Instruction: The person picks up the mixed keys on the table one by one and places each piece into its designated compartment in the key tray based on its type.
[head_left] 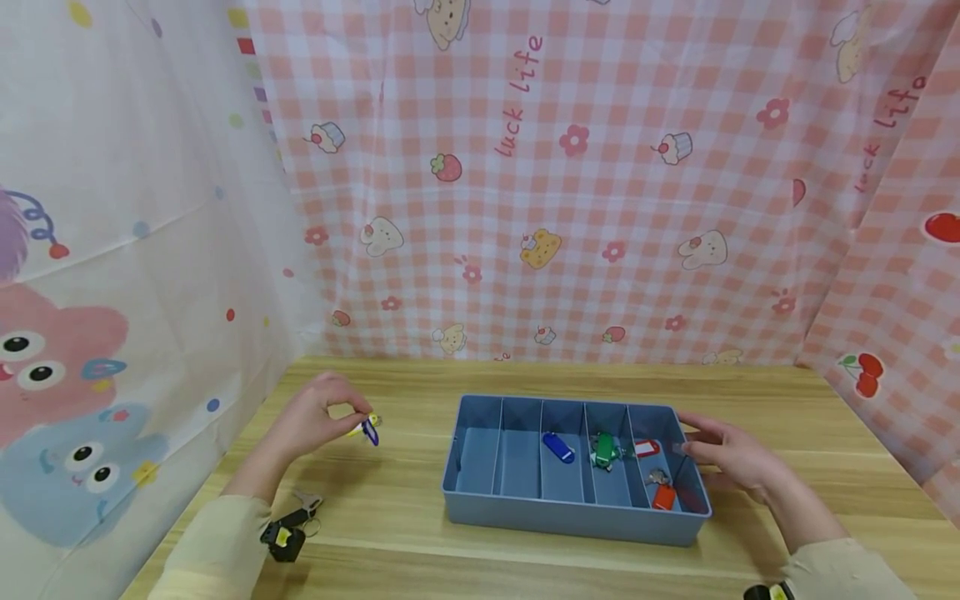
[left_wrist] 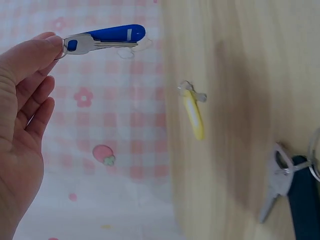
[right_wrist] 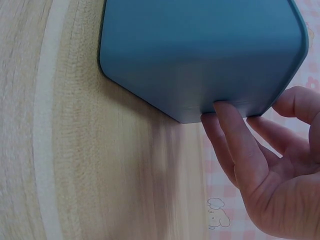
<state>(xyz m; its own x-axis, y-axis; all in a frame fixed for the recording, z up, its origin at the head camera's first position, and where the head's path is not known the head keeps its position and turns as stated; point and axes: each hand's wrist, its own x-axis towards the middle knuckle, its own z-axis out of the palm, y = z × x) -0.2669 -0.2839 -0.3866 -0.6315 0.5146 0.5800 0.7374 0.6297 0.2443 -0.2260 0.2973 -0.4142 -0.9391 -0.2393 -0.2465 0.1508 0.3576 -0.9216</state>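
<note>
The dark key fob (head_left: 294, 517) is lying toward the left edge of the tabletop (head_left: 390, 550), a wrist camera (head_left: 285, 543) partly hiding it. The left hand (left_wrist: 25, 100) is pinching a ring bearing a blue tag (left_wrist: 116, 33) above the tabletop's left half; the left wrist view is showing its key (left_wrist: 82, 45), hardly discernible from the head, and the yellow tag (left_wrist: 194, 116) uncovered. The right hand (head_left: 731, 454) is pinching the tray's (head_left: 570, 514) right end wall, its thumb tip hidden in the right wrist view. Another blue tag (head_left: 558, 447) is occupying the middle compartment, a green tag (head_left: 604, 451) the fourth from left, a red tag (head_left: 647, 448) and an orange tag (head_left: 664, 497) the rightmost.
</note>
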